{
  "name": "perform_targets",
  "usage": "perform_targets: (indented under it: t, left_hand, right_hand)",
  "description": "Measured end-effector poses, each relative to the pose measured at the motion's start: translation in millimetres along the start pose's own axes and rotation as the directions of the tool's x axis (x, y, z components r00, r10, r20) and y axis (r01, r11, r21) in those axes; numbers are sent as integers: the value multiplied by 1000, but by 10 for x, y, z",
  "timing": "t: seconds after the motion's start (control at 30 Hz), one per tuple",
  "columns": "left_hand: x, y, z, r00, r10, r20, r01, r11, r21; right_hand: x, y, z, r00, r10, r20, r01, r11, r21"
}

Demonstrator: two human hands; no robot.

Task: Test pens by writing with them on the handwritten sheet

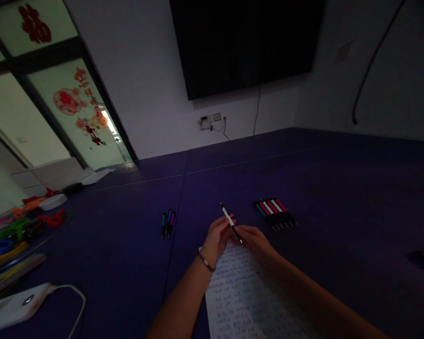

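Between my two hands is a white-and-black pen (227,214), its metal tip pointing down toward me. My left hand (217,235), with a band on the wrist, pinches the pen around its middle. The fingers of my right hand (253,238) are closed at its lower, black end. Under my hands lies a sheet of paper (233,292) covered with handwriting. To the right, several pens (273,214) with green, pink and white barrels lie in a row. Left of my hands are a green pen (163,226), a blue pen (169,221) and a magenta pen (172,222).
The purple table (127,245) stretches to the wall. At the left lie a pile of scissors and other coloured items (14,230) and a white power bank (17,303) with a cable (81,299). A large dark screen (247,42) hangs above wall sockets (212,121).
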State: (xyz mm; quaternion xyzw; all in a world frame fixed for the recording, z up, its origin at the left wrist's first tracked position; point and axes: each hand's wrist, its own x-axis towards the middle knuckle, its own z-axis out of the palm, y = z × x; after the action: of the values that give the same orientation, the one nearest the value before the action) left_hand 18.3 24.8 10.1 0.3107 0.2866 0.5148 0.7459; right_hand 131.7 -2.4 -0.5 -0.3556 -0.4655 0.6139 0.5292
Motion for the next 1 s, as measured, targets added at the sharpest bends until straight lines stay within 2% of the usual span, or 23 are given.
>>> perform_targets:
  t: [0.13, 0.33, 0.77, 1.0]
  left_hand:
    - [7, -6, 13, 1000, -15, -21, 16, 999, 44]
    - [14, -3, 6, 1000, -22, -5, 23, 999, 48]
    - [-27, 23, 20, 999, -42, -14, 42, 998, 48]
    - [-39, 33, 19, 998, -47, 31, 46, 999, 9]
  right_hand:
    - [-15, -14, 14, 996, 69, 50, -77, 981, 177]
    - [-7, -7, 27, 992, 118, 52, -128, 935, 330]
    - [-3, -20, 33, 992, 112, 62, -126, 943, 309]
    - [18, 49, -14, 993, 107, 55, -119, 940, 318]
